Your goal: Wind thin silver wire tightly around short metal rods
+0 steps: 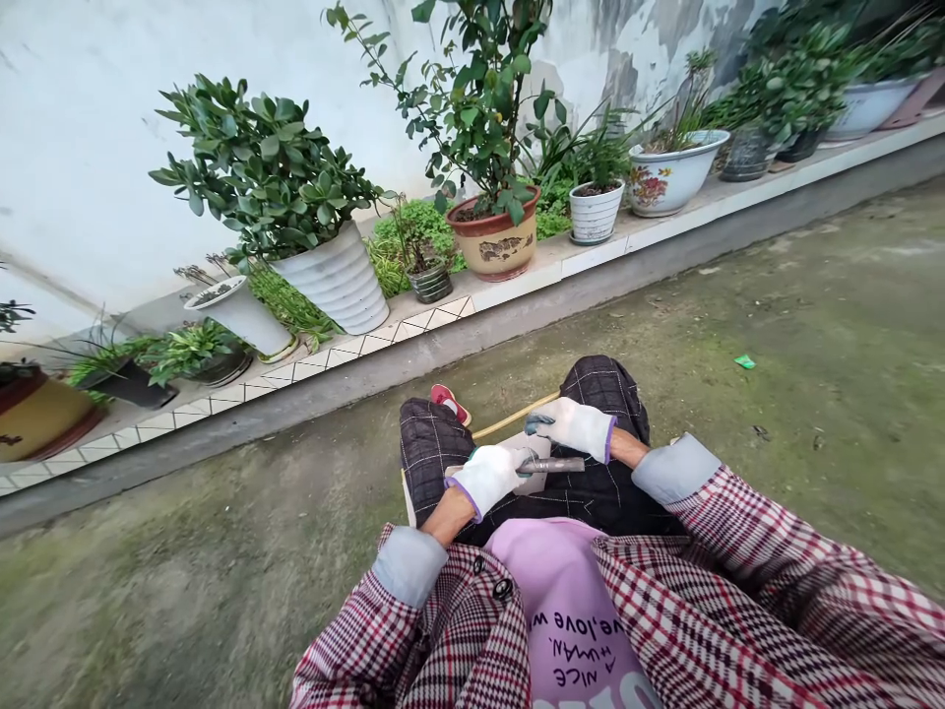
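Observation:
My left hand [487,477], in a white work glove with a purple cuff, is closed around a grey metal rod or tube [557,465]. The rod sticks out to the right across my lap. My right hand [574,429], gloved alike, is held just above the rod, its fingers curled together with grey-green tips. Whether something small is between those fingers I cannot make out. Behind the hands, a pale flat piece [530,450] shows between my knees, partly hidden. A curved yellow strip [515,418] runs beyond it from knee to knee.
A low tiled ledge [413,323] crosses ahead, bearing several potted plants, among them a ribbed white pot [336,281] and a brown-rimmed pot [496,246]. A red shoe [452,404] shows by my left knee. A green scrap [745,362] lies on the mossy concrete.

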{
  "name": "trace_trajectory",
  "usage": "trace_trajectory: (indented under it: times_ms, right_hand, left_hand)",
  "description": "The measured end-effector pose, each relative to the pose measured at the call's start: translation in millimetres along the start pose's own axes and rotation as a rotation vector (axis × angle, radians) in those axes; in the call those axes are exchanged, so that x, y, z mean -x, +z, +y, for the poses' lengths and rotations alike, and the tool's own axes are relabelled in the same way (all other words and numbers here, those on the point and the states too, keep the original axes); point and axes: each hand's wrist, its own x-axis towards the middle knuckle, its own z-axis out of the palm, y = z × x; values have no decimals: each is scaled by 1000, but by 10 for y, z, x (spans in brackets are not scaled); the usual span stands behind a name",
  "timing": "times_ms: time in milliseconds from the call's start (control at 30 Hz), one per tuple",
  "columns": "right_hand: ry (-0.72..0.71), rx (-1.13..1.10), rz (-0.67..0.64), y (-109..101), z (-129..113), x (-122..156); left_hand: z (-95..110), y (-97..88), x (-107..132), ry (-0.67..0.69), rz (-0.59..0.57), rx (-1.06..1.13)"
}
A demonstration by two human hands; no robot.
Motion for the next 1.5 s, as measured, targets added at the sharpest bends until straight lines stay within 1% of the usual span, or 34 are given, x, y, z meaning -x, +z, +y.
trace_trajectory:
  times_ms: [67, 133, 200, 267, 333, 367, 433, 500, 567, 633, 700, 800, 867, 900, 1000, 1067, 1133, 1200, 1267, 1333, 1367, 1433, 1500]
  right_hand:
    - [-17, 0, 1, -1, 42, -47]
    - [-20, -1, 7, 12, 61, -80]
    - [21, -22, 17, 42, 44, -87]
    - [50, -65, 4, 91, -18, -61]
    - [33, -110, -54, 155, -113, -10]
    - [6, -125, -86, 190, -163, 19]
    - [-54, -136, -127, 254, -250, 72]
    - [-125, -120, -142, 296, -294, 104]
    - [-171, -93, -123, 302, -287, 111]
    - [-176, -51, -86, 267, -241, 99]
    - [-165, 2, -63, 209, -174, 77]
    - [-130, 41, -69, 120, -70, 31]
    - [-99, 33, -67, 79, -13, -5]
    - [-94, 22, -60, 63, 10, -24]
    - [-96, -10, -30, 27, 33, -69]
    - [-54, -32, -16, 14, 2, -72]
    - [43, -79, -32, 18, -67, -48]
    - [108, -148, -73, 43, -158, -4]
    - [87, -181, -117, 89, -247, 45]
    - [7, -170, -145, 149, -313, 83]
    - [-30, -153, -148, 179, -335, 96]
    - [-98, -100, -141, 224, -356, 112]
    - [-111, -50, -122, 233, -351, 119]
  left_hand:
    - [-39, -85, 36, 54, 52, 77]
    - [-116, -171, 47, 53, 146, 217]
    - [-212, -227, 26, 14, 268, 380]
    - [-310, -245, -16, -50, 375, 506]
    - [-393, -239, -54, -111, 441, 553]
    - [-424, -231, -65, -129, 450, 542]
    - [-456, -215, -73, -141, 421, 450]
    - [-437, -191, -71, -152, 350, 273]
    - [-366, -145, -74, -173, 236, 58]
    - [-259, -75, -84, -171, 103, -116]
    - [-150, -5, -90, -147, 5, -200]
    - [-44, 27, -61, -38, -54, -213]
    - [-30, -23, -16, 31, -54, -153]
    - [-38, -64, 8, 48, -34, -103]
    - [-102, -191, 58, 45, 57, 77]
    - [-167, -244, 58, 41, 135, 222]
    - [-245, -267, 34, 21, 237, 389]
    - [-326, -274, 2, -30, 344, 517]
    - [-395, -274, -25, -94, 405, 550]
    - [-432, -264, -40, -136, 392, 461]
    - [-433, -250, -45, -151, 353, 373]
    - [-396, -194, -56, -177, 236, 178]
    - [-314, -101, -69, -195, 128, 51]
